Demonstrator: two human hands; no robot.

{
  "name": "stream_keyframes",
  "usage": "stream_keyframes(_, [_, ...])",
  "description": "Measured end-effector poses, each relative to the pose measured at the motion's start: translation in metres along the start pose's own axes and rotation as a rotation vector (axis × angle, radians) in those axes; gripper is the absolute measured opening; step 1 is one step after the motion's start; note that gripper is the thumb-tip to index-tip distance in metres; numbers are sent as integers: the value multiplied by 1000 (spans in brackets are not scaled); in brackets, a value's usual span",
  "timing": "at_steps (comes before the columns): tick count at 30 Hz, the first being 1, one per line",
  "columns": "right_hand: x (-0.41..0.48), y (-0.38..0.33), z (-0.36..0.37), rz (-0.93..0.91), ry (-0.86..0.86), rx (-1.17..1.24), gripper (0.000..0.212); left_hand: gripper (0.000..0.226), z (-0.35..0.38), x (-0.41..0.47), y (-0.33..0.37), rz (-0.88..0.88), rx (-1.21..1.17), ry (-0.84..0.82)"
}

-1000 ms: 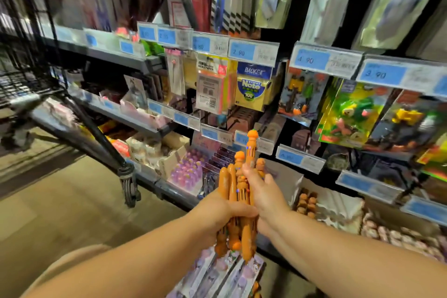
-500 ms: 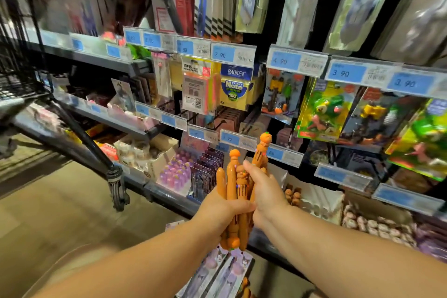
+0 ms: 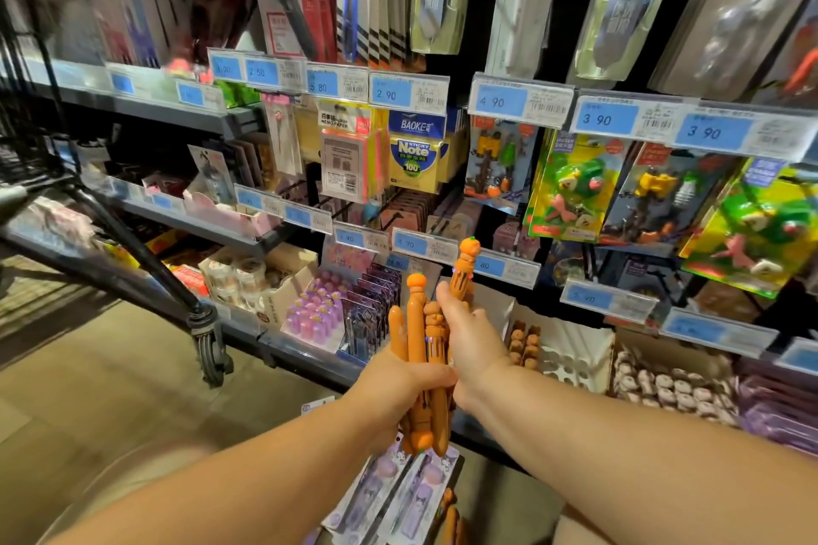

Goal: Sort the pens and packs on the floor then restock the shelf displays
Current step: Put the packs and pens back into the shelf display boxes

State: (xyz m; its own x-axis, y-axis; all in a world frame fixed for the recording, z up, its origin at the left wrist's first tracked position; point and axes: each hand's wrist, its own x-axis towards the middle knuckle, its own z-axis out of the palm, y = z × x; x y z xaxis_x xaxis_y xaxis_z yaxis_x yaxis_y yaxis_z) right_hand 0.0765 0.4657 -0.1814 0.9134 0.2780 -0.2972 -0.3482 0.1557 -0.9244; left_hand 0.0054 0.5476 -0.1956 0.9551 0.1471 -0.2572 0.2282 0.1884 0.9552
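Tilt changed: raised pen (image 3: 463,272) upright 1.0 s ago, now leaning right | right hand (image 3: 470,341) pinches it | left hand (image 3: 395,389) clenched round orange pen bundle (image 3: 416,325), in front of bottom shelf (image 3: 310,364)

A stationery shop: shelves (image 3: 186,111) of packaged pens and sticky notes (image 3: 414,159) behind blue price tags (image 3: 500,102).

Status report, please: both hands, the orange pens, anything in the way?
Left hand grips orange pen bundle. Right hand pinches one pen, higher than the rest. Way to white display box looks open.
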Motion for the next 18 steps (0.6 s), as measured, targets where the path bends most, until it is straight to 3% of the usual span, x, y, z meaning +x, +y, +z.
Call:
stream_keyframes(9, [4, -13, -3, -111, 20, -15, 23, 27, 3, 2, 2, -7, -1, 32])
stream_keyframes(14, [3, -28, -6, -253, 11, -125, 31, 33, 5, 0, 3, -40, -7, -15])
stream_keyframes(18, [4, -40, -13, -419, 11, -293, 18, 22, 6, 0, 5, -59, -13, -30])
